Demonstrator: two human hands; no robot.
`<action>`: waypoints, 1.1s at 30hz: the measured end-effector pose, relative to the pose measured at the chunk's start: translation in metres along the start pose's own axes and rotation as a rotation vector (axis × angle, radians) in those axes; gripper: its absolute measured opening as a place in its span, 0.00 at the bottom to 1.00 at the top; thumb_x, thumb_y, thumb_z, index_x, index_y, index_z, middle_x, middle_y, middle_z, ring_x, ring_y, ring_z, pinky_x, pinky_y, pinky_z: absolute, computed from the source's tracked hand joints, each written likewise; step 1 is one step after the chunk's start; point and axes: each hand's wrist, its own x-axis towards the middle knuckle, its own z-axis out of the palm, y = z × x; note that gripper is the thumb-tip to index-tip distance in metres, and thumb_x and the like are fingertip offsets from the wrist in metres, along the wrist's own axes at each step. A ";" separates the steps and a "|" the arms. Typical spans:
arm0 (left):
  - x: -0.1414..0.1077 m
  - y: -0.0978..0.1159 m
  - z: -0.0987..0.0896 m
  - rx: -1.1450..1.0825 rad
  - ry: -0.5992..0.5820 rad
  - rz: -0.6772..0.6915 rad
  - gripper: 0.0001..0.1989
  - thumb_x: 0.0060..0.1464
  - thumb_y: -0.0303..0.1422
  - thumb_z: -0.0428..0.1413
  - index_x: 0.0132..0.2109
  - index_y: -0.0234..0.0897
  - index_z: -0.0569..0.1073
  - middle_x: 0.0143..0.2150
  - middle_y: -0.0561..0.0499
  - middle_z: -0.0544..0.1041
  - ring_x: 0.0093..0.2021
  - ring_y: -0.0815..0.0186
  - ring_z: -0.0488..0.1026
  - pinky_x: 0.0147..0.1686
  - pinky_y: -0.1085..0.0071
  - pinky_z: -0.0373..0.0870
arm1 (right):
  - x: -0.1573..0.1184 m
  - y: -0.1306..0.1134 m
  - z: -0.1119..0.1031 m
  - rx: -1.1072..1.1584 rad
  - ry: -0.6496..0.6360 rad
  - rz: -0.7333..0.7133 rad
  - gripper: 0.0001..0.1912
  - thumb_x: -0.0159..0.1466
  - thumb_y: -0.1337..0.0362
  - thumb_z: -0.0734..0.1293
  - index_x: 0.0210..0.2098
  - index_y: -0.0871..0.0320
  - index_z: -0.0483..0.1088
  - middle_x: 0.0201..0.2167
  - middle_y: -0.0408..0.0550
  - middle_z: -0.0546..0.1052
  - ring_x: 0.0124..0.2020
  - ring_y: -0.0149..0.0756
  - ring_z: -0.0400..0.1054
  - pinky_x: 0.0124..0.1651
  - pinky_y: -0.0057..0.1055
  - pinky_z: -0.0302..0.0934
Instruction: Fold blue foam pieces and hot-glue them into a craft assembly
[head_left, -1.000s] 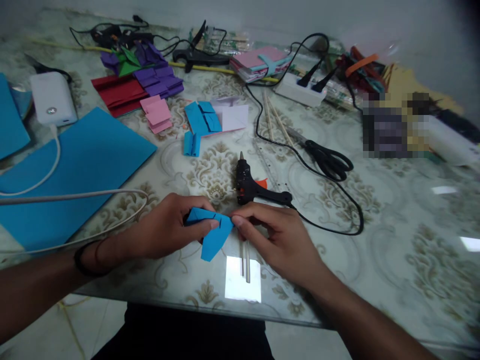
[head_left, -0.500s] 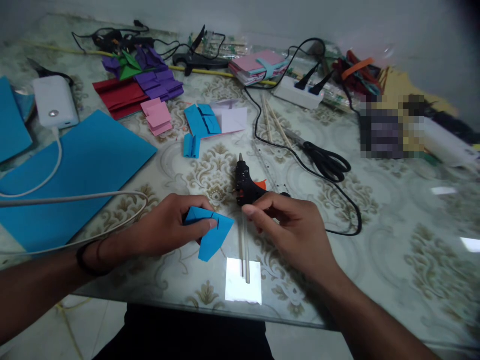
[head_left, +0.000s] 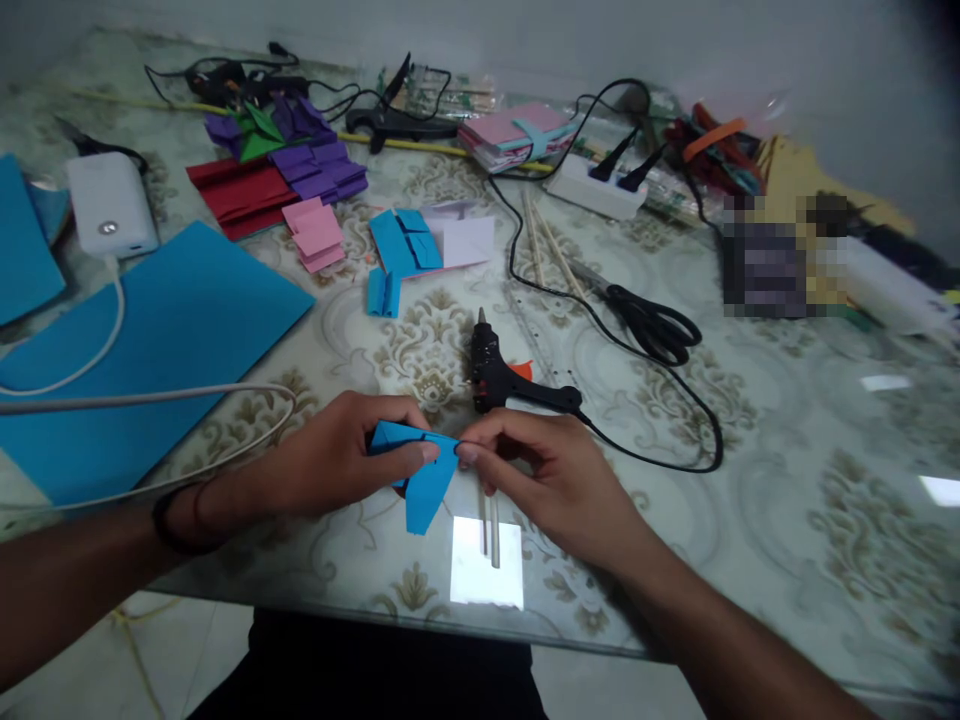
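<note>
A folded piece of blue paper [head_left: 429, 497] is held above the table, one flap hanging down. My left hand [head_left: 358, 450] grips its left side, thumb on top and fingers behind. At its upper right corner, my right hand [head_left: 540, 470] pinches the paper between thumb and fingertips. Just beyond my right hand lies a black glue gun [head_left: 495, 370], nozzle pointing away from me. A glue stick [head_left: 494, 530] extends from its rear toward the table's front edge, partly hidden by my right fingers.
Large blue sheets [head_left: 172, 330] and a white power bank [head_left: 112, 205] with its cable lie left. Folded blue pieces [head_left: 405, 243], pink paper [head_left: 315, 235] and purple paper [head_left: 319, 170] sit farther back. Black-handled scissors [head_left: 652, 320], the glue gun's cord and a power strip [head_left: 596, 185] are right.
My right hand has moved left and slightly down from beside the glue gun and now pinches the blue paper's corner. The paper has tilted a little in my left hand.
</note>
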 end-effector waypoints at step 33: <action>-0.001 0.002 0.002 0.024 -0.007 -0.005 0.16 0.65 0.40 0.58 0.34 0.34 0.80 0.25 0.55 0.74 0.28 0.71 0.67 0.26 0.75 0.61 | -0.002 -0.004 0.005 0.149 -0.051 0.113 0.12 0.70 0.60 0.68 0.30 0.57 0.73 0.20 0.39 0.72 0.21 0.27 0.68 0.25 0.24 0.60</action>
